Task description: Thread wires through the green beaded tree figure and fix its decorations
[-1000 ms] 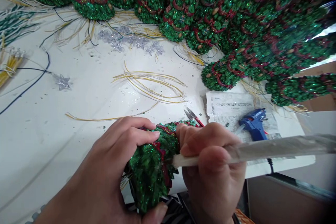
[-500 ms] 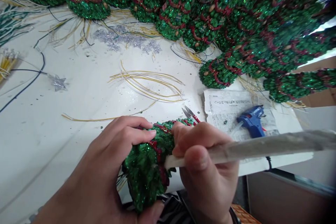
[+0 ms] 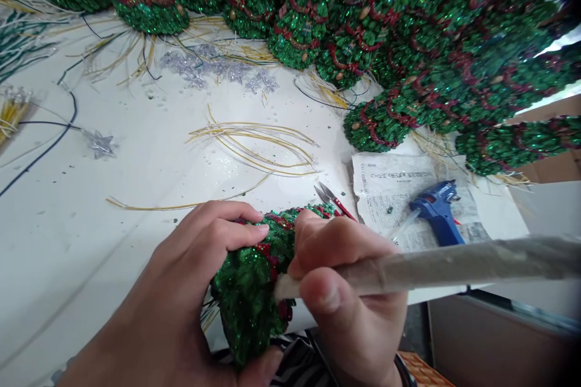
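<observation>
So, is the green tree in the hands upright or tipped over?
Tipped over: the tree lies slanted between left hand and right hand, wide end nearer the person.

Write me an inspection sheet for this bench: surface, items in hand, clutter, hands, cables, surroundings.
Surface: white table, specked with small bits.
Items in hand: green tree with red garland; long pale rod, its tip at the tree, contact unclear.
Clutter: red-handled snips; clear stars; blue glue gun on newspaper.
Hands: left hand grips the tree; right hand holds the rod near its tip.
Cables: loose yellow wires mid-table; dark blue wire at picture left.
Surroundings: garlanded trees crowd the far and right sides.
</observation>
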`<state>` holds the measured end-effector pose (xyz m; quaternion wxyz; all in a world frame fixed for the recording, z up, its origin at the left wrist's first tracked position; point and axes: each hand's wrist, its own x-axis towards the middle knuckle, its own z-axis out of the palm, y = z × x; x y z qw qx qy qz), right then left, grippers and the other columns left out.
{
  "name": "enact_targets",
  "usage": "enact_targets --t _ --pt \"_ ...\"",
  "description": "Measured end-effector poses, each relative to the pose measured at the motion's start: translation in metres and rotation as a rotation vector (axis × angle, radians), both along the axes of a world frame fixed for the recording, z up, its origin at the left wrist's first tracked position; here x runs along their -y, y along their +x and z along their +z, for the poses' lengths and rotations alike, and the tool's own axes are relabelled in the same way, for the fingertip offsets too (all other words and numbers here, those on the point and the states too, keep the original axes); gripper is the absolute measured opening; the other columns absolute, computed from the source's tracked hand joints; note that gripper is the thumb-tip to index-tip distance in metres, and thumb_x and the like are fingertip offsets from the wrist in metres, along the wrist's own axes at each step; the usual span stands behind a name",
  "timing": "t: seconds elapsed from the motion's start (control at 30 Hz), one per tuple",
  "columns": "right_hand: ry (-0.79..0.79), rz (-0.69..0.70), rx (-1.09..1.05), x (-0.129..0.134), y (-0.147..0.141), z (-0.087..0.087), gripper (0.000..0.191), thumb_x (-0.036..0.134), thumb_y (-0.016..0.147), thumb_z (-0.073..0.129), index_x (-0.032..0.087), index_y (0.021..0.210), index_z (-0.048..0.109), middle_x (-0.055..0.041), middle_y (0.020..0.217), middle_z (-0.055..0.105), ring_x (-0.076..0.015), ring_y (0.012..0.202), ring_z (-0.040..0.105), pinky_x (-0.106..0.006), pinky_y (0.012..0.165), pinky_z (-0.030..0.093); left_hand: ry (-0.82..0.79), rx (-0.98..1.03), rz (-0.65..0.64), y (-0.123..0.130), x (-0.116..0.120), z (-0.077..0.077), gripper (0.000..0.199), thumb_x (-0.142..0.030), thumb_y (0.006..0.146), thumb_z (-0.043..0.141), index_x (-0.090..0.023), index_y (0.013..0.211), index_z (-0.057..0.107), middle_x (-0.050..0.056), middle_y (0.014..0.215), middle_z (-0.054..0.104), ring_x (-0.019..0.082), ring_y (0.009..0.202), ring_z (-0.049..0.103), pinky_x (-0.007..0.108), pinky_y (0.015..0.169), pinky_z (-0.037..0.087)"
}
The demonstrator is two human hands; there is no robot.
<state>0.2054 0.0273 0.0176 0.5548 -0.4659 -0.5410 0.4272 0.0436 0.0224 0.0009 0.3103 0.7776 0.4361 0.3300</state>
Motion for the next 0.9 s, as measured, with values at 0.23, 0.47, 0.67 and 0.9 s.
enact_targets --t 0.23,0.47,0.67,0.9 --pt "-0.007 -0.034 -0.05 0.0 0.001 -0.002 0.045 0.052 0.091 0.064 0.021 0.062 0.05 0.0074 0.049 0.043 -0.007 0.044 0.039 -0.023 0.041 0.037 0.026 -0.018 -0.012 -0.001 -0.001 0.0 0.062 -0.046 0.071 0.066 -0.03 0.128 0.045 0.004 0.126 0.056 0.025 0.117 0.057 0.038 0.092 0.06" --pt "0.009 -0.079 -0.124 -0.003 -0.002 0.002 0.044 0.046 0.093 0.064 0.021 0.062 0.047 0.008 0.05 0.045 -0.0064 0.044 0.041 -0.021 0.041 0.039 0.014 -0.018 -0.019 -0.003 0.001 -0.002 0.06 -0.043 0.073 0.066 -0.028 0.128 0.047 0.006 0.129 0.054 0.025 0.12 0.055 0.042 0.095 0.059" --pt "0.046 -0.01 -0.184 -0.011 -0.007 0.006 0.048 0.038 0.09 0.068 0.019 0.058 0.037 0.0095 0.046 0.036 -0.003 0.038 0.031 -0.017 0.034 0.029 0.015 -0.033 -0.027 -0.004 0.002 -0.003 0.063 -0.041 0.072 0.069 -0.026 0.129 0.046 0.005 0.13 0.053 0.025 0.123 0.053 0.041 0.099 0.056" --pt "0.067 0.064 -0.077 -0.01 -0.003 0.004 0.046 0.042 0.09 0.068 0.02 0.059 0.041 0.0088 0.046 0.037 -0.0038 0.04 0.034 -0.019 0.037 0.031 0.007 -0.06 -0.032 -0.003 0.001 -0.001 0.063 -0.042 0.073 0.068 -0.024 0.128 0.045 0.008 0.131 0.051 0.026 0.123 0.052 0.042 0.096 0.055"
